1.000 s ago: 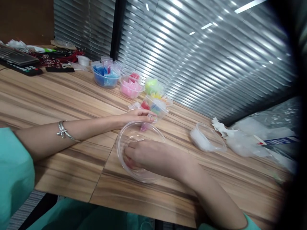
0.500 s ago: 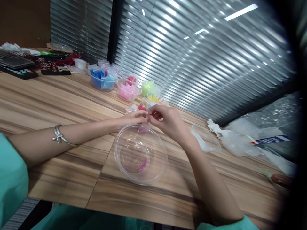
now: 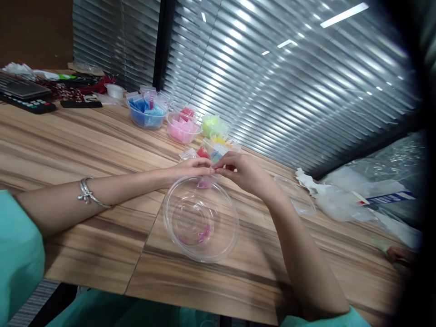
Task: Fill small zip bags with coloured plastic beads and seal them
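A clear round plastic bowl (image 3: pixel 223 231) stands on the wooden table in front of me, with a small purple-pink piece (image 3: pixel 204 234) at its bottom. Just beyond its far rim, a small clear plastic bag (image 3: pixel 204 183) with something purple inside shows partly through the plastic. My left hand (image 3: pixel 190 170) holds this bag with its fingers closed near the top. My right hand (image 3: pixel 240 171) pinches the bag's upper edge, its fingertips meeting those of the left. The fingers hide most of that edge.
Beyond my hands stand bowls of small bags: a blue one (image 3: pixel 146 116), a pink one (image 3: pixel 183 129), plus green bags (image 3: pixel 211 125). A clear lid (image 3: pixel 299 200) and crumpled plastic (image 3: pixel 335 204) lie right. Remotes (image 3: pixel 30 104) lie far left. Another person's hand (image 3: pixel 400 254) is at the right edge.
My right hand has turned and lowered slightly, its fingers now closer together at the bag's top edge. My left hand stays at the bag. The bowl stays in place.
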### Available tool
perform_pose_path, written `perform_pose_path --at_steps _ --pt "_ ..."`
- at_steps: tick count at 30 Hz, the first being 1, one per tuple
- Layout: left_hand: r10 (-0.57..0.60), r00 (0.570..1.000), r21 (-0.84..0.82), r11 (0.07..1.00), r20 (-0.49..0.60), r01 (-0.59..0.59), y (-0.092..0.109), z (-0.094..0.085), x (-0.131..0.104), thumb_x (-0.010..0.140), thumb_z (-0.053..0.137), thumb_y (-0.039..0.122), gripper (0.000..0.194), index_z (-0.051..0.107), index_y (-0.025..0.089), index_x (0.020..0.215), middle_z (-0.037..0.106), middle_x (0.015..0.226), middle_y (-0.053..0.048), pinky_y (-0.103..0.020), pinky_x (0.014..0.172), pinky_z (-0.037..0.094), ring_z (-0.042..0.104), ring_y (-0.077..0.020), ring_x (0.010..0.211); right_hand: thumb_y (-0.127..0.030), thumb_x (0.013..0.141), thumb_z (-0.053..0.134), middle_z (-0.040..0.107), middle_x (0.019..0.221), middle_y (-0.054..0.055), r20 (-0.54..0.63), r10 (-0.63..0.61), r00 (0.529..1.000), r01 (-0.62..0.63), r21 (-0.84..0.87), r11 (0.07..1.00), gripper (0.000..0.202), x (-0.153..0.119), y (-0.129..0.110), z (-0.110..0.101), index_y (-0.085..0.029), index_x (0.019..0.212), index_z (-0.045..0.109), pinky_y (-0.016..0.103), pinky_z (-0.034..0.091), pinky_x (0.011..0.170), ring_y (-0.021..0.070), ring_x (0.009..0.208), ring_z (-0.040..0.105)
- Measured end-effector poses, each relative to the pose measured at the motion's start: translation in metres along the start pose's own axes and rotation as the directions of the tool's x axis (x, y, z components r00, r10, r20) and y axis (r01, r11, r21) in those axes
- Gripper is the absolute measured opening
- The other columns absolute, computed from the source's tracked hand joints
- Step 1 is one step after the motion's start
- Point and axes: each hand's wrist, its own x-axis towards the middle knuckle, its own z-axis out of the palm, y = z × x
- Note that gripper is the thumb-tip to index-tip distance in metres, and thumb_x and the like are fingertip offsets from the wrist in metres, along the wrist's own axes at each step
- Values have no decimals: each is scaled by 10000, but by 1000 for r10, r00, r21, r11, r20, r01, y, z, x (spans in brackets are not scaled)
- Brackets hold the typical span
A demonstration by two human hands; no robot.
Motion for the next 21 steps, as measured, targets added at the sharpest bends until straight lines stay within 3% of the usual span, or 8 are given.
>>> perform_pose_path --at_steps 6,11,15,19,21 --pt "-2 1000 -20 1000 -12 2 -1 1 0 823 625 451 408 633 204 1147 633 1143 -59 -332 919 450 575 -215 1086 -75 879 495 702 921 34 -5 -95 995 95 26 995 268 -1 -3 2 -183 972 722 259 433 758 145 828 614" --pt "11 1000 -45 999 -8 -11 3 1 -1 836 616 427 404 627 185 1161 638 1148 -77 -350 920 460 579 -230 1097 -66 877 455 724 908 18 13 -58 998 58 -8 998 320 -3 -10 1 -196 998 721 263 425 728 149 796 622" --pt "4 1000 -47 999 -18 -4 2 3 -3 814 645 420 394 644 189 1133 638 1145 -71 -348 920 458 573 -234 1102 -26 835 416 698 966 49 24 -8 1000 10 -69 998 423 -7 -11 0 -215 1080 704 283 423 780 181 901 581" --pt "-29 998 -107 994 -56 23 0 4 -4 827 627 429 425 608 216 1194 621 1190 -77 -350 908 467 568 -239 1123 -27 807 405 664 922 83 112 23 993 -8 -133 991 504 -8 -11 2 -230 1205 638 317 416 802 230 978 512" --pt "-29 997 -151 988 -67 19 10 -1 -1 837 618 397 414 602 203 1203 612 1213 -88 -355 912 471 571 -239 1127 -68 830 419 660 919 92 134 27 991 -7 -152 988 462 -7 -14 2 -206 1223 618 336 413 806 245 978 501"
